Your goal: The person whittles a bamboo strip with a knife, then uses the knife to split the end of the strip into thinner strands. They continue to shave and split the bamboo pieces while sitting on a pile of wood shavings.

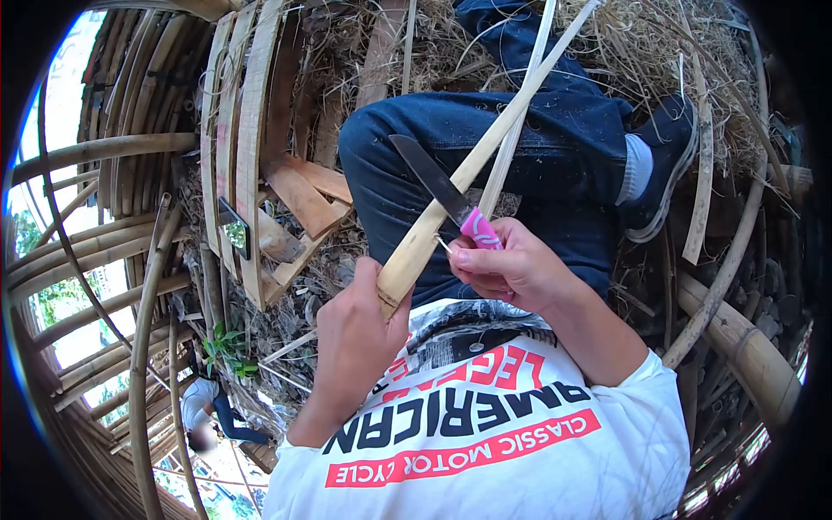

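My left hand (360, 334) is closed around the near end of a pale split bamboo strip (472, 165), which slants up and away over my lap. In my right hand (511, 264) is the pink handle (479, 230) of a knife. Its dark blade (426, 176) crosses over the strip and points up to the left. A thin sliver (444, 243) shows between the strip and my right fingertips. A second, narrower strip (505, 156) lies beneath the first, over my crossed legs.
Wooden slats (251, 130) stand at the left with a phone (234, 229) on them. Bamboo poles (143, 347) line the left side. Another person (208, 407) is at the lower left. A thick bamboo pole (745, 347) lies at right, and shavings (624, 52) cover the ground ahead.
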`<act>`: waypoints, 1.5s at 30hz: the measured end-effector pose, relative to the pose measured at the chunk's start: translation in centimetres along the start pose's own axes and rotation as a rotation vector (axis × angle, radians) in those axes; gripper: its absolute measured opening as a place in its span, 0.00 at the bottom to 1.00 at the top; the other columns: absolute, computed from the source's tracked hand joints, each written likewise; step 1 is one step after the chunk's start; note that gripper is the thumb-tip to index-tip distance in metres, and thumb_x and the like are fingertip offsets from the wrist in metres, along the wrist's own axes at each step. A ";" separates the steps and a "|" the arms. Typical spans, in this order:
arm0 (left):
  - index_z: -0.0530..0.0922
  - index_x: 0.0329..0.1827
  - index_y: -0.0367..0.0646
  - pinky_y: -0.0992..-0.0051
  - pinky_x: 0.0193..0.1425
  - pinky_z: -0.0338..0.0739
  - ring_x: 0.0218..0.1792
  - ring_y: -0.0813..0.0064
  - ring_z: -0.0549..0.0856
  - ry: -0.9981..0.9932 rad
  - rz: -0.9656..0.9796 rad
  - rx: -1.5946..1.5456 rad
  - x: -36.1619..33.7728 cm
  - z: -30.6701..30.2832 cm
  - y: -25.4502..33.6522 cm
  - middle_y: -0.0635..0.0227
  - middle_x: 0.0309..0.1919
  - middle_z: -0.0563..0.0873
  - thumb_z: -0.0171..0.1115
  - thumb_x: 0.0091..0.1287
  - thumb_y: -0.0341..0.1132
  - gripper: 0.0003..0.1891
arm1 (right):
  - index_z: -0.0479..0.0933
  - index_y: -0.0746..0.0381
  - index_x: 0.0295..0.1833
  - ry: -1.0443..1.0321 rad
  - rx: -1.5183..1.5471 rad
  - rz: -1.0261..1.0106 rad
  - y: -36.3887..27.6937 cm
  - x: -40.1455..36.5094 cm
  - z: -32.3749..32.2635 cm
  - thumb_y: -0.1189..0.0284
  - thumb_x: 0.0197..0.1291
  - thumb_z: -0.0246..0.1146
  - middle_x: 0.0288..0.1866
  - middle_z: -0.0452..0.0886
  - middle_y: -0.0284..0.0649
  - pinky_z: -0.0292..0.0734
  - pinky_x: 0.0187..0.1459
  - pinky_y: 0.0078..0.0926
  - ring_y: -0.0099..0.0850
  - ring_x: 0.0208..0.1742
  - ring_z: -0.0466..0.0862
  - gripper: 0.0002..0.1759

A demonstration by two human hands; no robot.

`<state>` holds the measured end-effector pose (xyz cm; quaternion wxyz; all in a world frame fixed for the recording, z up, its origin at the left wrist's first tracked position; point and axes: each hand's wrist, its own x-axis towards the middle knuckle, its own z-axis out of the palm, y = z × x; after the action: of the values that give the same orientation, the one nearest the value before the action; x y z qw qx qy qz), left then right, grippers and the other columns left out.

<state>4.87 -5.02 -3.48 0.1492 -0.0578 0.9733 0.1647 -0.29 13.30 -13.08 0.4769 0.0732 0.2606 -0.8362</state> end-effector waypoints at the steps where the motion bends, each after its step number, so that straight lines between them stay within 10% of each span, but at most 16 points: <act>1: 0.70 0.40 0.40 0.58 0.29 0.77 0.27 0.48 0.84 -0.011 -0.010 0.015 0.1 0.0 0.0 0.51 0.23 0.83 0.66 0.62 0.36 0.14 | 0.79 0.63 0.36 0.001 0.002 0.002 0.0 0.0 0.1 0.67 0.61 0.68 0.24 0.77 0.31 0.54 0.14 0.11 0.12 0.13 0.65 0.11; 13: 0.71 0.41 0.38 0.56 0.31 0.76 0.29 0.44 0.84 -0.092 -0.036 -0.131 0.2 0.3 -1.1 0.47 0.24 0.82 0.67 0.62 0.41 0.17 | 0.79 0.64 0.38 0.145 -0.239 0.014 -1.9 -0.5 -0.6 0.65 0.63 0.66 0.25 0.79 0.33 0.58 0.16 0.15 0.14 0.15 0.69 0.12; 15: 0.71 0.43 0.38 0.60 0.32 0.75 0.28 0.48 0.83 -0.135 -0.070 -0.192 0.3 -0.2 -0.8 0.49 0.24 0.82 0.68 0.61 0.40 0.18 | 0.77 0.65 0.36 0.356 -0.803 -0.506 -1.6 -1.0 -0.9 0.64 0.64 0.65 0.24 0.78 0.35 0.63 0.20 0.21 0.19 0.18 0.72 0.13; 19: 0.71 0.46 0.37 0.65 0.38 0.75 0.30 0.56 0.82 -0.310 -0.074 -0.373 0.7 -0.9 -0.5 0.53 0.28 0.82 0.71 0.59 0.40 0.21 | 0.75 0.65 0.38 0.363 -1.191 -0.542 -2.1 -4.6 1.6 0.64 0.66 0.61 0.23 0.77 0.43 0.69 0.24 0.29 0.36 0.21 0.80 0.13; 20: 0.69 0.48 0.36 0.55 0.40 0.75 0.34 0.43 0.84 -0.399 -0.083 -0.401 0.9 -1.2 -0.2 0.44 0.27 0.82 0.68 0.61 0.43 0.23 | 0.74 0.64 0.39 0.291 -1.324 -0.590 -1.6 -4.8 1.9 0.63 0.66 0.60 0.23 0.77 0.46 0.72 0.24 0.33 0.43 0.23 0.81 0.14; 33: 0.68 0.48 0.34 0.53 0.34 0.75 0.30 0.40 0.83 -0.301 0.009 -0.276 0.3 -1.0 0.3 0.43 0.25 0.81 0.66 0.63 0.43 0.23 | 0.75 0.62 0.33 0.285 -1.250 -0.402 -0.3 -2.4 0.7 0.59 0.70 0.56 0.19 0.78 0.46 0.72 0.23 0.37 0.44 0.20 0.81 0.18; 45: 0.70 0.48 0.37 0.68 0.28 0.69 0.21 0.63 0.79 -0.368 -0.108 -0.398 0.3 -1.3 0.5 0.57 0.21 0.78 0.66 0.63 0.35 0.17 | 0.72 0.59 0.31 0.697 -1.836 -0.676 -4.2 -2.6 -3.0 0.58 0.66 0.60 0.18 0.76 0.45 0.72 0.21 0.38 0.45 0.20 0.80 0.17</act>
<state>4.13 -5.00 -2.28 0.3176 -0.1071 0.8739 0.3522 -2.79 18.47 -13.12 -0.0122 -0.1576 0.9276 -0.3385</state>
